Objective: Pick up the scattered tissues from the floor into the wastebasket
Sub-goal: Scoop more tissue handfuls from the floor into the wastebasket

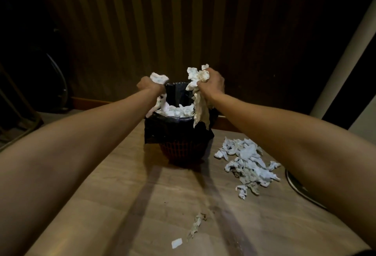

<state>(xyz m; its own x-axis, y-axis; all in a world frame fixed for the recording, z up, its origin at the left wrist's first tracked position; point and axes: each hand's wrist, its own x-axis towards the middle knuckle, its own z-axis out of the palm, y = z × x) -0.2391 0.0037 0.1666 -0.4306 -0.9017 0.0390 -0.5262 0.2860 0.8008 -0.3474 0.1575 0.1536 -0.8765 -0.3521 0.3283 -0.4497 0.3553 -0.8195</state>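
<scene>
While clenched around crumpled tissue, held out over the wastebasket (179,133): the left hand (147,85), fisted on a white wad (159,78) that sticks up past the knuckles, with a strip trailing down below the wrist to the basket's left rim; the right hand (212,81), closed on a larger bunch (198,76), with a long cream-coloured tail (200,111) hanging down over the near right edge of the basket. Directly below both fists, a dark mesh basket lined with a black plastic bag (162,131), the bag's top folded down over the outside. Inside, already heaped near the rim, more white tissues (179,110). Stretched forward from the bottom corners, two bare forearms, meeting over the basket. On the wood-patterned floor (114,184), to the right of the basket and apart from it, a loose pile of scattered tissues (247,163), partly under the right forearm. Nearer the camera, in front of the basket, a thin twisted scrap (196,225) and, just beside it, a small white square piece (176,243). Behind the basket, a wall of vertical dark brown slats (183,21). At far right, a pale slanted post (345,58) and, at floor level under the right forearm, a curved metal edge (301,188).
</scene>
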